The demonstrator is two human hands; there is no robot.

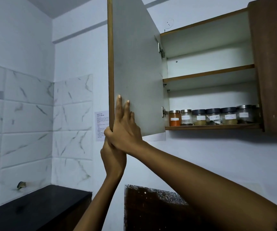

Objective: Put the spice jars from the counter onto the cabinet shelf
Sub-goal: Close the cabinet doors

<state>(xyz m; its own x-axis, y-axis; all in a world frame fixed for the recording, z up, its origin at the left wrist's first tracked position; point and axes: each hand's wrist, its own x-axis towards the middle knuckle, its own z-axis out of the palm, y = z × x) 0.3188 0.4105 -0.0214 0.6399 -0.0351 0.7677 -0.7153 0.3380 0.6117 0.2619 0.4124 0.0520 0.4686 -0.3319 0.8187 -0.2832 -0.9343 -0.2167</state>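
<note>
At door (pixel 137 72) lower edge: both hands on it, right hand (pixel 126 129) flat, fingers apart; left hand (pixel 112 157) grip clamped on edge. Jars (pixel 213 116) on bottom shelf (pixel 212 126), right of door.

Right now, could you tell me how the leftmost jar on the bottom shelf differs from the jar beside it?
The leftmost jar holds bright orange powder nearly to the top; its neighbour looks almost empty, with only a dark layer at the bottom. The leftmost jar's label is orange; its neighbour's is white. Both stand upright with shiny metallic lids.
</note>
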